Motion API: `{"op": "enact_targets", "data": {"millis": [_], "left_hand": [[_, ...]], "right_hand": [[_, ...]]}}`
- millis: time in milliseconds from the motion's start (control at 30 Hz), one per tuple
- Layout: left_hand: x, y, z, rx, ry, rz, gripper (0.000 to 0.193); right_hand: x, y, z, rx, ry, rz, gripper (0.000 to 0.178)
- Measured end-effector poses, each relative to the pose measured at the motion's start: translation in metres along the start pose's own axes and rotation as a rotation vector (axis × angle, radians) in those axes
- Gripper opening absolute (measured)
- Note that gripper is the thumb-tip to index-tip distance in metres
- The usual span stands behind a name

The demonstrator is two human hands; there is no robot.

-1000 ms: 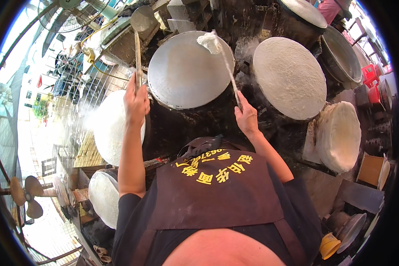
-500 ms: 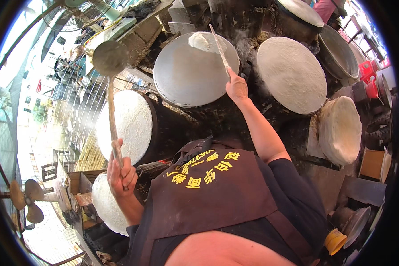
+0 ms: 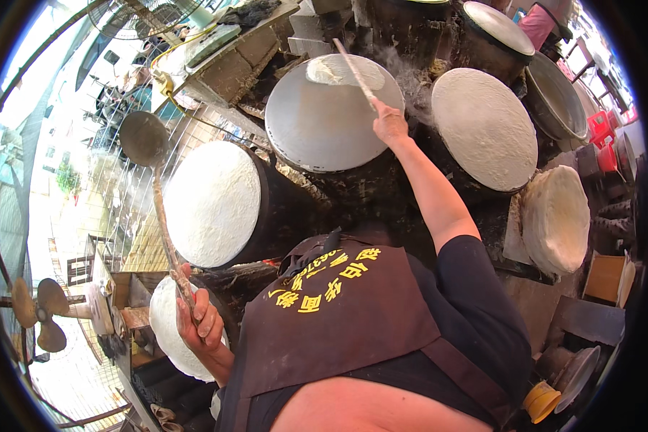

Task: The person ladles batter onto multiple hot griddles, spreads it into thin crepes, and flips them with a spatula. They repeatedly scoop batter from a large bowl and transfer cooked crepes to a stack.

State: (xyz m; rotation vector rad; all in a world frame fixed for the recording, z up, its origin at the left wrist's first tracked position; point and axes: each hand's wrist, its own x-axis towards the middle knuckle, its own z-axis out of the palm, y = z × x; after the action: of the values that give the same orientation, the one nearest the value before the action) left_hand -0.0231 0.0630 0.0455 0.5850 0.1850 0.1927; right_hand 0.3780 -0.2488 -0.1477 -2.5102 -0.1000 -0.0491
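My left hand (image 3: 201, 324) is wrapped round the handle of a long ladle (image 3: 143, 138), its dark round bowl raised at the left, beyond a white pancake-covered griddle (image 3: 216, 205). My right hand (image 3: 390, 124) grips a long, pale spreading stick (image 3: 356, 70). This stick lies across a patch of white batter (image 3: 327, 71) at the far edge of the grey round griddle (image 3: 324, 126). The rest of that griddle's surface shows bare grey. To its right, a thin white pancake (image 3: 484, 129) covers another round griddle.
A stack of pale round pancakes (image 3: 554, 219) stands at the right, with a large metal basin (image 3: 556, 95) beyond it. Another white round (image 3: 183, 331) lies by my left forearm. Fan blades (image 3: 43, 315) are at far left. Steam rises between the griddles.
The ladle has swung left and lower. The batter patch has spread wider to the right under the stick. The griddles sit slightly farther right in the picture.
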Motion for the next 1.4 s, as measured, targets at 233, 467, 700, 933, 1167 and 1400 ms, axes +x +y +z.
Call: {"op": "enact_targets", "data": {"millis": [233, 467, 700, 933, 1167, 1400], "left_hand": [[0.003, 0.001, -0.006, -0.017, -0.011, 0.014, 0.059], [0.006, 0.003, -0.005, 0.015, -0.002, 0.02, 0.058], [-0.003, -0.02, 0.008, -0.033, 0.057, 0.04, 0.054], [-0.006, -0.052, 0.034, -0.083, 0.083, 0.062, 0.054], [-0.018, -0.085, 0.054, -0.146, 0.167, 0.102, 0.052], [-0.014, -0.105, 0.072, -0.162, 0.182, 0.15, 0.054]], "right_hand": [[-0.017, -0.036, 0.041, -0.071, -0.121, -0.181, 0.058], [0.026, -0.006, 0.014, -0.06, -0.063, -0.128, 0.055], [0.001, -0.001, 0.027, 0.124, -0.277, -0.421, 0.052], [0.058, -0.001, -0.005, 0.029, -0.361, -0.294, 0.056], [0.048, 0.05, -0.014, 0.262, -0.479, -0.66, 0.055], [0.083, 0.026, -0.026, 0.142, -0.594, -0.547, 0.055]]}}
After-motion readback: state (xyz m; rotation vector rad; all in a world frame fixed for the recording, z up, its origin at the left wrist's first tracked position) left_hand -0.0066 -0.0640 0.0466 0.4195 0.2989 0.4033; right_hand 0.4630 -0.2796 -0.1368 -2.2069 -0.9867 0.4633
